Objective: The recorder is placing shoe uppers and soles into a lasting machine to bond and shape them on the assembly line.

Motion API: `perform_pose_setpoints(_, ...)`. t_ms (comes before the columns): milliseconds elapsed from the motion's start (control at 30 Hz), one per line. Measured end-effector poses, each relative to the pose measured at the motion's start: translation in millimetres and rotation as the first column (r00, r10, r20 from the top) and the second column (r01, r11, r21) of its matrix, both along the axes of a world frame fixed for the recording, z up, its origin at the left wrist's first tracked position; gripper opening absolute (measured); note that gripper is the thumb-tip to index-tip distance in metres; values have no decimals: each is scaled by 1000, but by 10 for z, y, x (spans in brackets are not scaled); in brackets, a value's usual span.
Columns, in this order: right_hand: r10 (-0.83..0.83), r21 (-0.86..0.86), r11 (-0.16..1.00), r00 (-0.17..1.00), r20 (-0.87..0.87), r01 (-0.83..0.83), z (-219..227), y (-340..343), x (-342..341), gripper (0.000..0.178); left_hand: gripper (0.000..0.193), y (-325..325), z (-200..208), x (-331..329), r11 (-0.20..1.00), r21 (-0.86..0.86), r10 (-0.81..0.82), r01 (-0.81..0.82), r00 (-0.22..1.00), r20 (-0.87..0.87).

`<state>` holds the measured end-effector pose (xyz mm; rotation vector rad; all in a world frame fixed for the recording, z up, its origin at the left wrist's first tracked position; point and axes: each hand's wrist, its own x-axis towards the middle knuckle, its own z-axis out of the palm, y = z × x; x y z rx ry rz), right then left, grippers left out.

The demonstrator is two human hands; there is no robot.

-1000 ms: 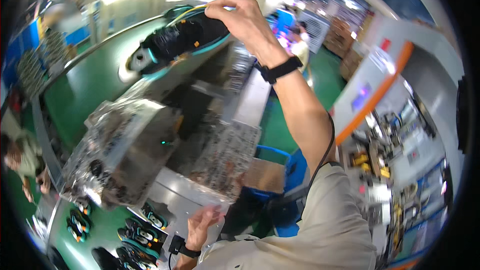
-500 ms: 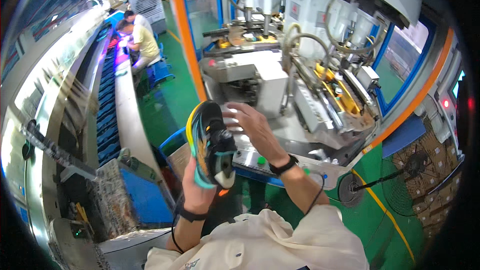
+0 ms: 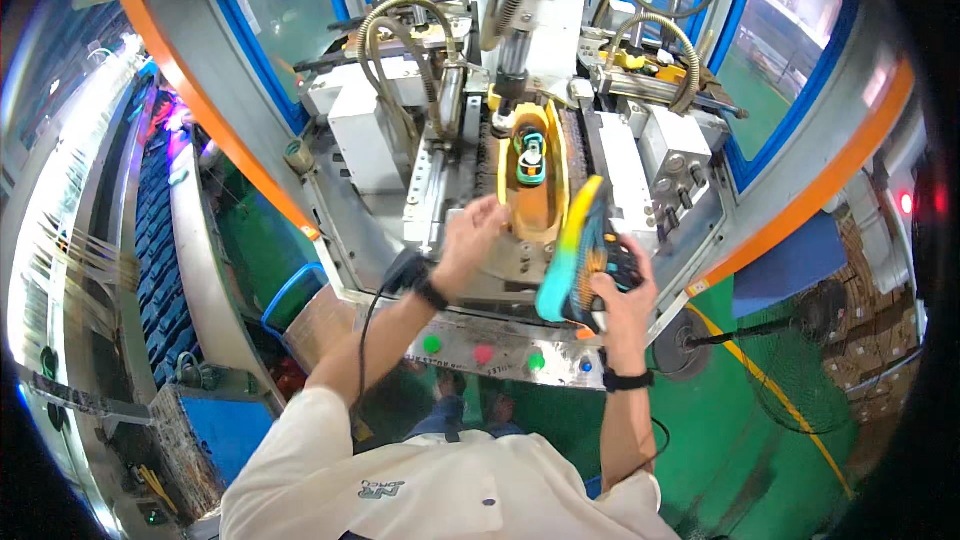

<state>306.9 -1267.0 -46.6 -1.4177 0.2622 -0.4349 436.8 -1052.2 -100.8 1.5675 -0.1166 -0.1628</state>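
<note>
A black sports shoe (image 3: 587, 258), with a sole fading from yellow to teal, is held by my right hand (image 3: 630, 308). It is tilted, its yellow end pointing up and away, above the machine's front right part. My left hand (image 3: 470, 243) reaches in at the left of the yellow-orange shoe-shaped holder (image 3: 538, 218), fingers loosely bent and nothing visible in them. Whether its fingertips touch the holder, I cannot tell. Inside the holder lies a teal, black and white piece (image 3: 532, 155). Above the holder's far left side hangs a metal cylinder arm (image 3: 514, 65).
Orange-edged posts (image 3: 215, 110) frame the machine on both sides. Its front panel (image 3: 485, 340) carries green and red buttons. Hoses (image 3: 370, 30) loop over side clamps. At left runs a conveyor (image 3: 155, 240) with dark pieces; a fan (image 3: 790, 340) stands at right.
My view has turned to face the machine squarely. The shoe has passed from my left hand to my right and moved rightward. My left hand, now without it, is extended toward the holder.
</note>
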Motion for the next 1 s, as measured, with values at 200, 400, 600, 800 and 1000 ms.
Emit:
perform_pose_setpoints(200,-257,-211,947,965,-53,240,220,-490,33,58,45,-459,-890,1859,825,395,291,-405,902,318)
perform_pose_setpoints(400,-353,-433,854,933,-73,289,230,-686,511,54,47,-472,-1331,2564,623,601,242,-501,854,460)
perform_pose_setpoints(600,-144,-650,754,940,-308,-97,459,-767,2124,52,16,264,-215,1403,940,-298,3,-163,882,-472)
perform_pose_setpoints(800,-40,-682,518,782,-622,-516,-255,435,3803,62,30,1750,542,-236,971,-210,37,-113,942,-334)
perform_pose_setpoints(1000,-313,-905,374,892,-326,-200,-1212,1421,3994,40,36,2824,1010,-1605,820,-156,479,-550,810,-339)
